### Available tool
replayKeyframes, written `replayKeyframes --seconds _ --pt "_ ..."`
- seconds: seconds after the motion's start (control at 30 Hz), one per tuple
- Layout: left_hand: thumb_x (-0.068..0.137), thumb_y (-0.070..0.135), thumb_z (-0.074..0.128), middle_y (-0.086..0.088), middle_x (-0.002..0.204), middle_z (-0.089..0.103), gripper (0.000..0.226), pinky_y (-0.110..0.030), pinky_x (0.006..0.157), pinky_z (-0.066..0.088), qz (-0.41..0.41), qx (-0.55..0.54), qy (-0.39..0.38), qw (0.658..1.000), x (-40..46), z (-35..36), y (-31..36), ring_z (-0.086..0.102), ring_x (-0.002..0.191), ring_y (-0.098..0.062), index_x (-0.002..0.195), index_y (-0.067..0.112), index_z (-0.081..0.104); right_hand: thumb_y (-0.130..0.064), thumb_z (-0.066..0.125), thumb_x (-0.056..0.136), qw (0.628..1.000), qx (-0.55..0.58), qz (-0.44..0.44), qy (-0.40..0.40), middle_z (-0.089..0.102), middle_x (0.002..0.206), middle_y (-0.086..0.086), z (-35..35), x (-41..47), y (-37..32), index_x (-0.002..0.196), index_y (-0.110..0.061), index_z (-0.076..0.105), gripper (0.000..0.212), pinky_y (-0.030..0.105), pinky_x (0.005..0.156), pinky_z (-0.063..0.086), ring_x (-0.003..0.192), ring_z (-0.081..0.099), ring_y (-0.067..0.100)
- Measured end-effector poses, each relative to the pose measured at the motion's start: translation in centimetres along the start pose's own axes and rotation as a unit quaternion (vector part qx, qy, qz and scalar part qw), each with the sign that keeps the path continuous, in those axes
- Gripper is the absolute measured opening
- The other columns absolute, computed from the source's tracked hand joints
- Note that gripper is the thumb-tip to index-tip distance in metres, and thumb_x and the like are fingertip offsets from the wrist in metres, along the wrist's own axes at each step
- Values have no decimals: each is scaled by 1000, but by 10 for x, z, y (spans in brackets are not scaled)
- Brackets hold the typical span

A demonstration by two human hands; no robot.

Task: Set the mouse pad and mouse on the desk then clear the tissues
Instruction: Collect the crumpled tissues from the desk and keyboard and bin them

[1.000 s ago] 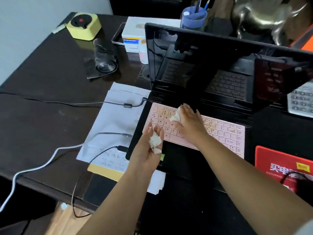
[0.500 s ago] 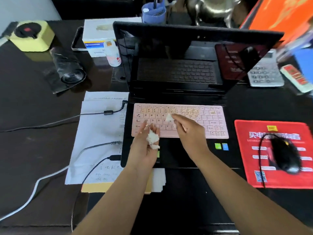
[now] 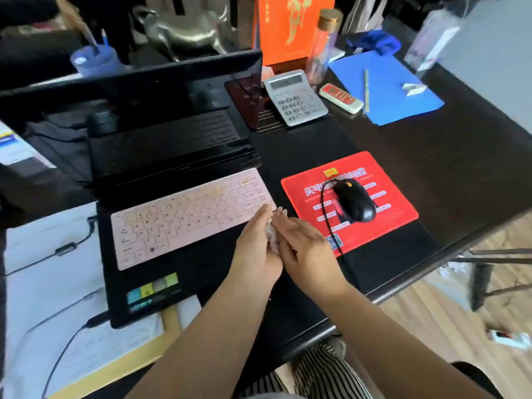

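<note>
A red mouse pad [image 3: 397, 203] lies on the dark desk [image 3: 460, 174] to the right of the laptop. A black wired mouse [image 3: 355, 200] rests on the pad. My left hand [image 3: 256, 251] and my right hand [image 3: 305, 246] are pressed together at the right end of the pink keyboard cover [image 3: 184, 217]. Crumpled white tissues [image 3: 272, 236] show in a thin strip between the two palms; most of the wad is hidden.
The open black laptop [image 3: 161, 133] fills the left centre, with white papers [image 3: 43, 272] and cables at its left. A calculator [image 3: 293, 96], a blue folder [image 3: 385, 87], a bottle [image 3: 324, 44] and an orange box [image 3: 290, 24] stand behind. The desk edge [image 3: 403, 286] runs at the right.
My right hand lifted a tissue off the keyboard and both hands came together at its right end. The view swung right, bringing the mouse pad and mouse fully into sight.
</note>
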State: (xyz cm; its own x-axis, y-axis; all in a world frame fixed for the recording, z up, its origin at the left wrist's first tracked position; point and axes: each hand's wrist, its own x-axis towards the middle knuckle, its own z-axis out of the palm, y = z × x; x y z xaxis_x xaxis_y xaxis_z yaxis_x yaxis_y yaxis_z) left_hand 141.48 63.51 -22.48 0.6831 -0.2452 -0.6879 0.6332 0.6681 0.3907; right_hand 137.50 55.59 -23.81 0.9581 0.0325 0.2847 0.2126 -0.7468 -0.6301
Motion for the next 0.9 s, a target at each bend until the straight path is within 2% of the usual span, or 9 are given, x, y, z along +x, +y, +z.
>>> replayKeyframes --seconds 0.1,0.23,0.3,0.4,0.5,0.67,0.73,0.8,0.9 --pt "92 18 52 -5 90 67 18 -20 56 56 -11 48 -44 998 2 34 -36 71 67 -9 105 10 62 -21 42 85 996 32 65 46 64 116 19 -32 -20 25 116 4 60 43 23 94 39 108 60 28" --pt "94 22 47 -10 119 62 37 -26 79 50 -49 138 -98 984 4 95 -100 63 96 -15 128 10 53 -24 46 91 966 105 195 133 49 138 8 -86 -52 64 137 -12 40 47 23 102 35 125 46 16" --pt "93 24 49 -10 115 63 34 -25 82 51 -65 182 -108 975 4 124 -137 63 97 -17 122 10 58 -19 43 96 946 146 241 160 39 145 3 -111 -64 87 143 -17 27 50 17 105 28 132 37 14" --pt "93 25 47 -5 102 69 32 -15 67 57 -121 212 -155 957 7 169 -199 67 88 -10 114 6 62 -19 35 94 930 156 237 235 19 150 -4 -154 -86 126 141 -18 17 50 14 112 12 140 15 10" --pt "95 25 43 -6 104 68 34 -13 67 56 -152 235 -190 941 14 208 -254 71 78 -6 116 5 61 -19 32 90 923 110 263 259 24 144 -8 -199 -107 164 138 -21 21 49 26 114 19 139 21 13" --pt "97 29 38 -9 105 67 36 -23 81 50 -216 310 -220 899 7 260 -339 65 93 -12 105 4 63 -36 25 94 912 41 285 294 32 143 5 -264 -149 227 138 -2 35 56 16 113 12 137 23 14" --pt "98 30 37 -10 100 66 39 -26 84 49 -254 327 -219 884 2 274 -366 61 94 -15 103 0 62 -37 22 88 902 27 307 303 38 142 9 -281 -166 248 136 -3 39 62 20 115 12 134 25 15" --pt "98 30 40 -11 96 66 38 -25 76 55 -278 343 -217 870 5 287 -389 63 89 -16 96 0 63 -33 24 86 896 6 324 304 44 139 17 -297 -181 269 133 -1 43 60 35 115 18 133 32 24" --pt "97 30 42 -10 94 67 34 -23 66 58 -301 375 -221 849 16 307 -422 64 85 -16 99 2 62 -24 29 84 888 -35 335 314 50 133 22 -317 -194 298 128 5 48 55 28 111 11 127 41 28"
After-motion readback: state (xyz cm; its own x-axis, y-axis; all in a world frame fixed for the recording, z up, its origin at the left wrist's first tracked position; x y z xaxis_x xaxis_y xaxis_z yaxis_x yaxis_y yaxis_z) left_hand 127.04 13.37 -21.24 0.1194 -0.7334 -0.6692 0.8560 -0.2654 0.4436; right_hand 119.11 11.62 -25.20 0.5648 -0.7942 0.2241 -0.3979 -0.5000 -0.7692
